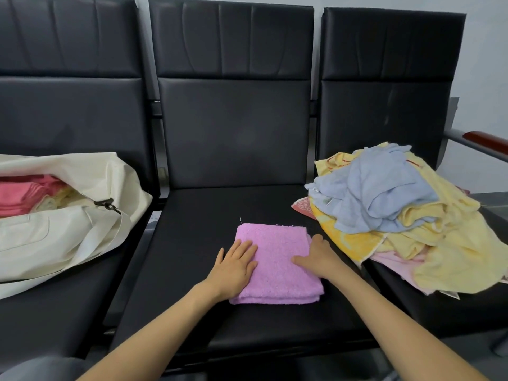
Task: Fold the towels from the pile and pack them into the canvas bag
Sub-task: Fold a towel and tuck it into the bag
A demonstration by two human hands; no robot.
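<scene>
A folded pink towel (275, 259) lies flat on the middle black seat (192, 232). My left hand (236, 266) rests flat on its left edge with straight fingers. My right hand (319, 257) lies on its right edge, thumb over the top, fingers along the side. The pile of unfolded towels (398, 215), yellow, light blue and pale pink, sits on the right seat. The cream canvas bag (63, 224) lies open on the left seat, with folded pink and pale yellow towels (24, 196) inside.
Three black padded chairs stand in a row against a pale wall. A metal armrest with a red-brown pad (483, 141) juts out at the far right. The bag's strap and black clip (107, 204) hang toward the middle seat.
</scene>
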